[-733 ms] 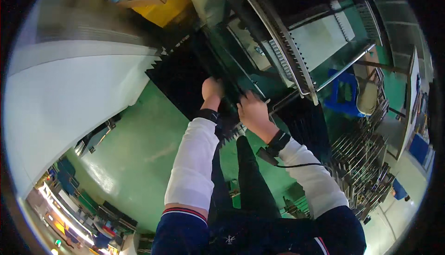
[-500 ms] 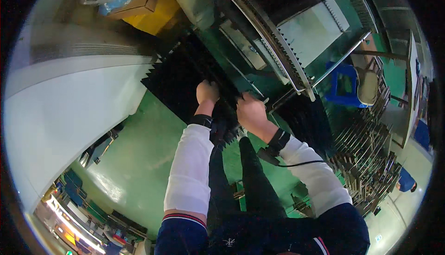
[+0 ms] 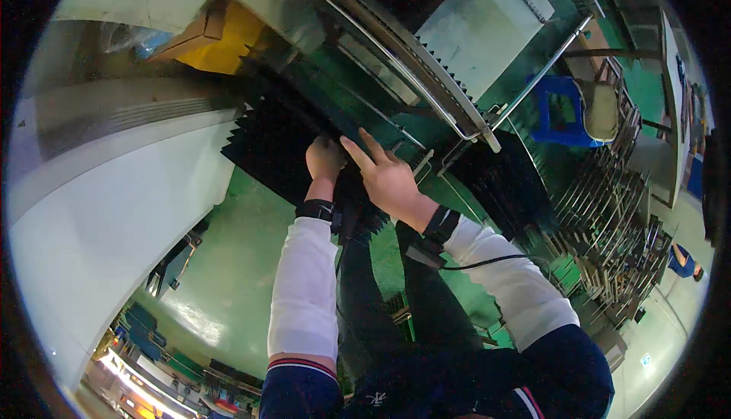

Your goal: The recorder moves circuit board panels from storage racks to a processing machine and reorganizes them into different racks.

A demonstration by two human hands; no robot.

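Note:
A wide black stack of thin pieces with a jagged, toothed edge [image 3: 263, 141] spreads out ahead of me, too dark to show its parts. My left hand [image 3: 325, 159] lies against its right side with the fingers curled; what they grip is lost in the dark. Just to the right, my right hand [image 3: 387, 181] is open, its index and middle fingers stretched forward along a dark ridge of the stack. A black band with a cable circles the right wrist, and another black band is on the left.
A metal frame with a toothed rail [image 3: 411, 61] rises at the far right. Beyond it are a blue stool [image 3: 554, 114] and racks of metal rods [image 3: 601, 213]. A large white panel [image 3: 114, 213] fills the left. A second dark stack [image 3: 506, 183] stands right of my hands.
My right hand has moved left toward the left hand and stretched out its fingers. The left hand has shifted slightly left. The view has turned a little.

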